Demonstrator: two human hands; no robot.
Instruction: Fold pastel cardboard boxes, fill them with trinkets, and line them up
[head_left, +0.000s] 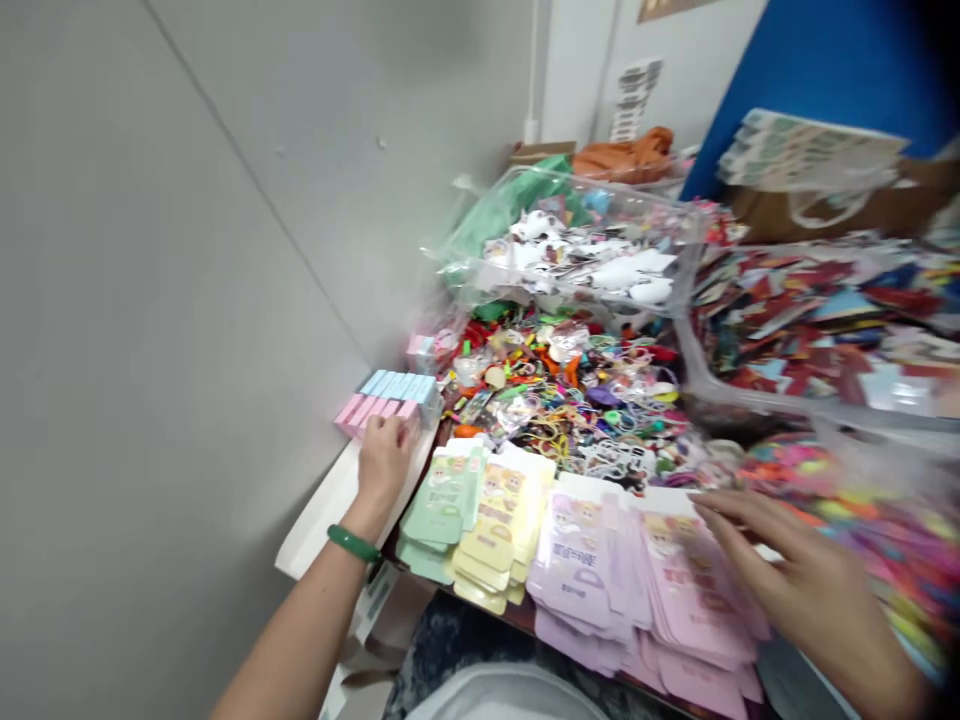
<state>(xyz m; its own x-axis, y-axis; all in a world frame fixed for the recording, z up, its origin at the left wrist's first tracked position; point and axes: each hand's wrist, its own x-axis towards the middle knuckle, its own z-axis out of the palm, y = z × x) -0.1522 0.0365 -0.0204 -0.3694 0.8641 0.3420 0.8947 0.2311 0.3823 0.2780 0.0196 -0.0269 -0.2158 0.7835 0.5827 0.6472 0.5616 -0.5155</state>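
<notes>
My left hand (384,458), with a green bangle (354,543) on the wrist, is closed at the near edge of a pack of pink and blue blocks (397,390); whatever its fingers hold is too small to make out. My right hand (772,550) has its fingers stretched out over the top right edge of the pink cards (686,580). To the left of those lie stacks of purple cards (574,560), yellow cards (495,515) and green cards (441,495), overlapping along the table's front edge.
Behind the cards is a heap of small colourful trinkets (570,390). Clear bins hold white pieces (585,255), dark red and blue pieces (817,320). Bright items (870,510) lie at the right. A grey wall (187,300) bounds the left. A blue panel (817,70) stands behind.
</notes>
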